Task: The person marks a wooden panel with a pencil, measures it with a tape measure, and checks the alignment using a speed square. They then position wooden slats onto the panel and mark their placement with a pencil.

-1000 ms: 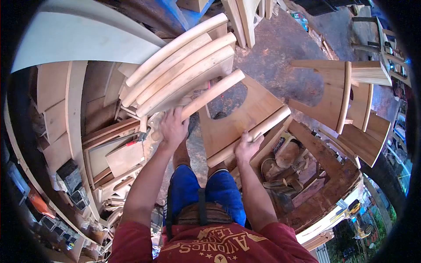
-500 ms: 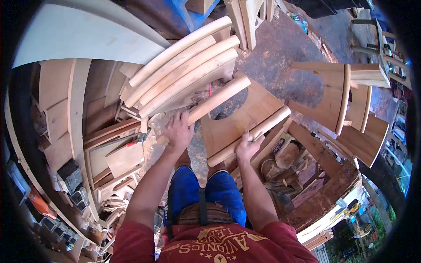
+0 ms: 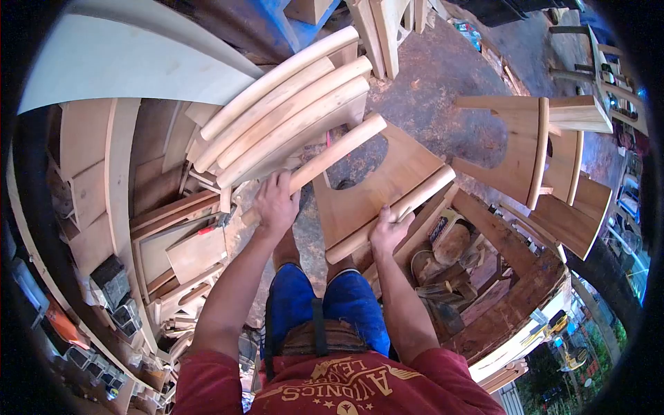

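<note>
My left hand (image 3: 275,202) is closed around a long rounded wooden rail (image 3: 339,153), which slants up and away to the right. My right hand (image 3: 391,232) grips the rounded rail along the edge of a flat wooden panel (image 3: 377,181), its thumb lying over the rail. A curved cutout shows on the panel's far side. Both pieces are held in front of my legs, the left rail overlapping the cutout in this view. Just beyond my left hand stands a stack of curved panels with rounded top rails (image 3: 294,114).
Similar railed panels (image 3: 536,152) stand on the floor at right. A rough wooden frame (image 3: 512,235) with scraps inside is by my right forearm. Boards and offcuts (image 3: 197,256) crowd the left side. A large pale sheet (image 3: 138,62) leans at upper left.
The rail in my left hand has turned slightly and looks narrower, shifting a little left. My right hand keeps its grip on the panel's rail, almost unmoved.
</note>
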### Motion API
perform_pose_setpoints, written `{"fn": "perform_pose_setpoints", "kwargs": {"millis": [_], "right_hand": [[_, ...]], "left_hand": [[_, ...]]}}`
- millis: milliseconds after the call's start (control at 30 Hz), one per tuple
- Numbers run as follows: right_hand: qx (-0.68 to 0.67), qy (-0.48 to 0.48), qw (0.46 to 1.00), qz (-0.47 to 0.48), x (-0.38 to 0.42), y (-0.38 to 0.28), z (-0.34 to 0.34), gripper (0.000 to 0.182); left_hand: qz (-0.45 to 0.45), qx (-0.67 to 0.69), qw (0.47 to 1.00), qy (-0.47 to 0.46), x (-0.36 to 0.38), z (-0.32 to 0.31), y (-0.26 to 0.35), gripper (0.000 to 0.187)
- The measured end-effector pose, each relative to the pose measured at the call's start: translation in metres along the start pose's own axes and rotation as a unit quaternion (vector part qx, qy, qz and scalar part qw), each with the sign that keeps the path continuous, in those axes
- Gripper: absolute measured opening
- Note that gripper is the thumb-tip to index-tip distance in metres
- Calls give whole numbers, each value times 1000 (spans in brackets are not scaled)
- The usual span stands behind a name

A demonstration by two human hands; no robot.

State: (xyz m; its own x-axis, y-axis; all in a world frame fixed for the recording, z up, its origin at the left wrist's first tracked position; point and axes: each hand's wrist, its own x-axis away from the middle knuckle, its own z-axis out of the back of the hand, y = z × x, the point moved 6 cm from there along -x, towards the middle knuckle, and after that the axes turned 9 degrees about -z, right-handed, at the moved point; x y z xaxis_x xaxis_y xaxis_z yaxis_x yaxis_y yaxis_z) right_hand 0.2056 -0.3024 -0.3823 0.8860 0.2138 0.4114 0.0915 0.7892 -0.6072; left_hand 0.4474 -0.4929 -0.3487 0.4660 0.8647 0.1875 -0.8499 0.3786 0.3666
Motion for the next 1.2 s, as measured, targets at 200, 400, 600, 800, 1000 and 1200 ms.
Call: {"fn": "perform_pose_setpoints", "kwargs": {"millis": [200,400,600,800,1000,1200], "right_hand": [[22,4,1000,-12,1,-2,3,53],[14,-6,1000,-26,0,3,5,51],[28,1,999,-26,3,-6,4,46],[30,8,999,-14,-1,8,-6,44],[25,-4,1000,-13,2,-4,0,54],[13,-9,999,-43,1,1,-1,49]], "left_hand": [[-1,11,1000,5,-1,-2,-2,44],[-5,-22,999,25,-6,6,-2,46],[26,-18,999,-4,-14,9,-10,49],[35,-18,999,-35,-25,5,-27,51],[-13,-23,1000,7,-28,11,-25,52],[-12,87,996,6,-31,15,-36,41]]}}
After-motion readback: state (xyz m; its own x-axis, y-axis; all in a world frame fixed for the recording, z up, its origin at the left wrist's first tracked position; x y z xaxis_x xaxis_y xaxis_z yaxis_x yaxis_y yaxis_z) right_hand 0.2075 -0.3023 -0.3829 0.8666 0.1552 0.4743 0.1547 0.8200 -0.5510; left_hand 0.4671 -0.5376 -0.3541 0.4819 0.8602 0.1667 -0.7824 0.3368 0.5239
